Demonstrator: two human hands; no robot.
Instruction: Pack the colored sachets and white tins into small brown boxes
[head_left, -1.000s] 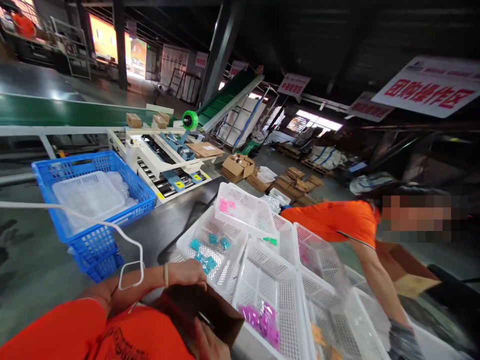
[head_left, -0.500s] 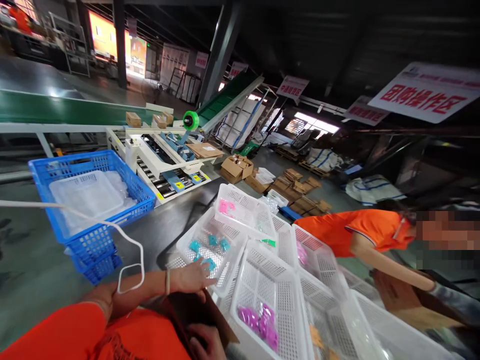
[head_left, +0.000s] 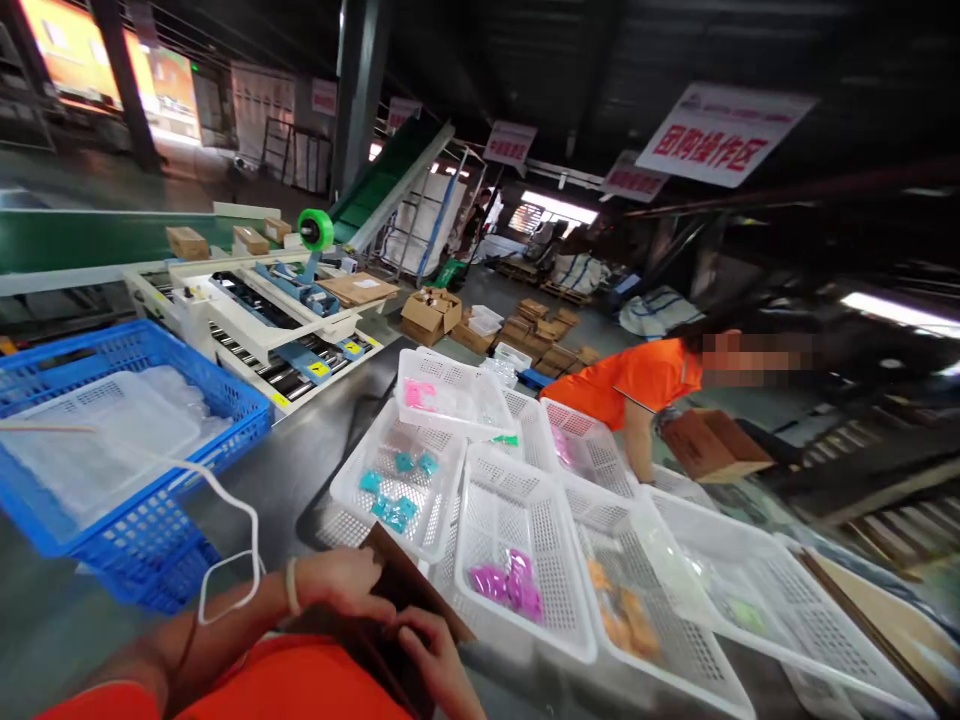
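Observation:
Both hands are at a brown cardboard box (head_left: 420, 585) held against the orange shirt at the bottom. My left hand (head_left: 341, 585), with a band at its wrist, is closed at the box's left edge; what its fingers hold is hard to make out. My right hand (head_left: 435, 650) has its fingers bent over the box's near side, close to the left fingertips. Just beyond stands a white basket with teal packets (head_left: 394, 512). To its right, another white basket (head_left: 551, 520) holds purple packets (head_left: 514, 585).
More white baskets (head_left: 675, 590) with orange, pink and green packets spread rightward. A blue crate (head_left: 240, 400) stands left, with a white cable (head_left: 225, 490) before it. Behind is a roller machine (head_left: 262, 340). A person in orange (head_left: 637, 375) bends beside a carton (head_left: 712, 445) at right.
My left hand has moved from the teal packets back to the box, near my right hand. The view has turned right. The other person's carton is now higher and more visible.

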